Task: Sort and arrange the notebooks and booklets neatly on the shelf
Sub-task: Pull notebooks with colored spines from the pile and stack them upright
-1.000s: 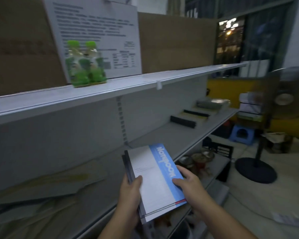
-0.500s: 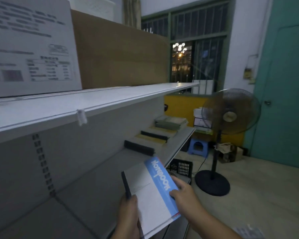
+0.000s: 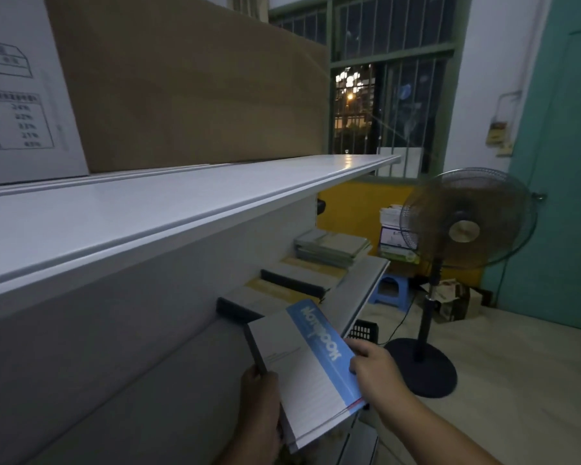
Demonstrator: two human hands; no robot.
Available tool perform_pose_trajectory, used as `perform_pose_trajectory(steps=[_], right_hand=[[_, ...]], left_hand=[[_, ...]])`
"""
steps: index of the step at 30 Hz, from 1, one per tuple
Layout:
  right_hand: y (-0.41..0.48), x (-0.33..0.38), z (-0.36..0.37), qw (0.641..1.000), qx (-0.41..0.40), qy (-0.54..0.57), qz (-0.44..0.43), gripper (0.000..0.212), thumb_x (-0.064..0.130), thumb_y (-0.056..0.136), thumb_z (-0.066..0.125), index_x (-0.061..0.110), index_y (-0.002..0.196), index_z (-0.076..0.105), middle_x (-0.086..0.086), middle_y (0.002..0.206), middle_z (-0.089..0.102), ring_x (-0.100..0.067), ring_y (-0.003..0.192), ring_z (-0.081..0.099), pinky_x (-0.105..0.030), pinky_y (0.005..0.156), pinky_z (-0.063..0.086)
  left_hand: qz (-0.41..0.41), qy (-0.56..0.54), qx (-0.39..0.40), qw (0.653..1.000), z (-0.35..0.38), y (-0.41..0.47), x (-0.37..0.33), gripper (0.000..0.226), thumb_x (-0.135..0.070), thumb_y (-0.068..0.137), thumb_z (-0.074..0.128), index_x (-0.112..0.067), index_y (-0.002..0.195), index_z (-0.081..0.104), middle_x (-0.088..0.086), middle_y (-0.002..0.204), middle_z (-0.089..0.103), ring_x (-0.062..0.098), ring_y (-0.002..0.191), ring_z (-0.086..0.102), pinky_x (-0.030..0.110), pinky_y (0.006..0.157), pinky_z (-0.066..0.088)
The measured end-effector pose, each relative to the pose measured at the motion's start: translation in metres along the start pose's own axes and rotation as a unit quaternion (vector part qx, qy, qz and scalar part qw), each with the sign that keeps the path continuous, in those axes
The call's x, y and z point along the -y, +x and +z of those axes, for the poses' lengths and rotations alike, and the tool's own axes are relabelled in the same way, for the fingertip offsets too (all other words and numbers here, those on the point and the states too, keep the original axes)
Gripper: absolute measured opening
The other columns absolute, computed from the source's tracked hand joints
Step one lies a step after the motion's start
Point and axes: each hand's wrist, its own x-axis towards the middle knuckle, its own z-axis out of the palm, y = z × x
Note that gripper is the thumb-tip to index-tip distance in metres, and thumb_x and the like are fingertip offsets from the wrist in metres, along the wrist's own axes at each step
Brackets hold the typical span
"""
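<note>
A stack of notebooks (image 3: 302,374), the top one white with a blue "Notebook" band, is held over the front edge of the middle shelf (image 3: 168,380). My left hand (image 3: 260,407) grips the stack's left edge from below. On the blue right edge rests my right hand (image 3: 376,367), thumb on top. Farther along the same shelf lie flat rows of booklets: a dark-spined pile (image 3: 282,290) and a grey-green pile (image 3: 332,246) at the far end.
The white upper shelf (image 3: 182,203) overhangs above, carrying a large brown cardboard box (image 3: 188,85) and a printed white sheet (image 3: 17,105). A standing fan (image 3: 463,223) is on the floor to the right, with a black crate (image 3: 364,330), blue stool (image 3: 389,290) and teal door (image 3: 571,162) nearby.
The view has swung right along the shelf; the green bottles have left the frame and the far booklet piles are closer. Both hands still hold the notebook stack, carried rightward.
</note>
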Motion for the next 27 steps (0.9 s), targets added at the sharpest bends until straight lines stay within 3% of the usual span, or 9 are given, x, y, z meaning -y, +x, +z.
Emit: perform_pose_trajectory(steps=[4,6,8,13,15,19,22,24,27], right_hand=[[0.067,0.005,-0.001,0.999,0.021,-0.022,-0.013,0.045,-0.006,0.089,0.04,0.009,0.128,0.055,-0.006,0.115,0.059,-0.021,0.08,0.059,-0.033,0.049,0.057],[0.108,0.01,-0.001,0.997,0.034,-0.062,-0.035,0.043,-0.006,0.088,0.043,0.006,0.128,0.056,-0.009,0.125,0.057,-0.025,0.095,0.058,-0.039,0.069,0.059],[0.148,0.021,0.001,0.986,0.068,-0.131,-0.072,0.041,-0.003,0.087,0.045,0.008,0.124,0.06,-0.009,0.126,0.06,-0.026,0.107,0.059,-0.04,0.087,0.054],[0.22,0.041,0.017,0.924,0.15,-0.317,-0.154,0.042,0.004,0.09,0.042,0.011,0.129,0.057,-0.008,0.138,0.051,-0.025,0.119,0.053,-0.033,0.097,0.047],[0.24,0.042,0.028,0.909,0.171,-0.337,-0.177,0.043,0.004,0.09,0.041,0.01,0.13,0.055,-0.009,0.138,0.05,-0.027,0.118,0.053,-0.034,0.097,0.047],[0.259,0.04,0.049,0.878,0.176,-0.39,-0.213,0.035,0.008,0.091,0.041,0.008,0.123,0.056,-0.011,0.128,0.054,-0.025,0.111,0.054,-0.034,0.092,0.047],[0.261,0.027,0.063,0.841,0.171,-0.441,-0.263,0.035,0.016,0.097,0.037,0.008,0.129,0.046,-0.013,0.133,0.046,-0.027,0.121,0.043,-0.034,0.102,0.037],[0.264,0.019,0.067,0.845,0.181,-0.432,-0.259,0.042,0.017,0.099,0.034,0.01,0.14,0.034,-0.01,0.144,0.035,-0.027,0.13,0.038,-0.035,0.105,0.035],[0.272,0.013,0.069,0.847,0.189,-0.416,-0.271,0.044,0.02,0.1,0.032,0.014,0.144,0.03,-0.008,0.148,0.031,-0.027,0.128,0.043,-0.036,0.1,0.041]], left_hand=[[0.0,0.028,-0.014,1.0,0.014,0.035,-0.013,0.027,0.006,0.093,0.04,-0.001,0.115,0.053,0.014,0.088,0.058,0.026,0.075,0.056,0.027,0.059,0.047],[0.001,0.041,-0.042,0.998,0.02,0.053,-0.023,0.023,0.007,0.093,0.044,-0.004,0.108,0.057,0.008,0.081,0.058,0.021,0.069,0.056,0.027,0.049,0.044],[0.002,0.031,-0.061,0.998,0.027,0.071,-0.031,0.02,0.009,0.091,0.047,-0.001,0.102,0.061,0.011,0.079,0.062,0.025,0.069,0.059,0.031,0.054,0.048],[0.043,-0.003,-0.14,0.989,0.042,0.115,-0.03,0.019,0.004,0.085,0.062,0.001,0.103,0.068,0.011,0.082,0.072,0.024,0.075,0.067,0.032,0.062,0.055],[0.052,0.007,-0.171,0.984,0.046,0.132,-0.027,0.024,0.003,0.085,0.062,0.002,0.109,0.065,0.015,0.093,0.07,0.028,0.084,0.067,0.033,0.066,0.055],[0.071,0.14,-0.236,0.959,0.053,0.156,-0.024,0.006,-0.007,0.089,0.06,-0.009,0.084,0.063,0.012,0.096,0.065,0.02,0.078,0.06,0.032,0.073,0.048],[0.068,0.209,-0.239,0.946,0.06,0.161,-0.017,0.03,-0.017,0.098,0.047,0.001,0.12,0.053,0.009,0.12,0.052,0.007,0.076,0.051,0.017,0.062,0.04],[0.073,0.266,-0.24,0.931,0.062,0.161,-0.011,0.044,-0.023,0.101,0.039,-0.006,0.142,0.037,0.006,0.138,0.039,0.009,0.094,0.05,0.014,0.072,0.036],[0.091,0.308,-0.257,0.912,0.062,0.163,-0.003,0.048,-0.028,0.102,0.036,-0.012,0.147,0.031,0.005,0.146,0.037,0.017,0.12,0.047,0.015,0.082,0.032]])
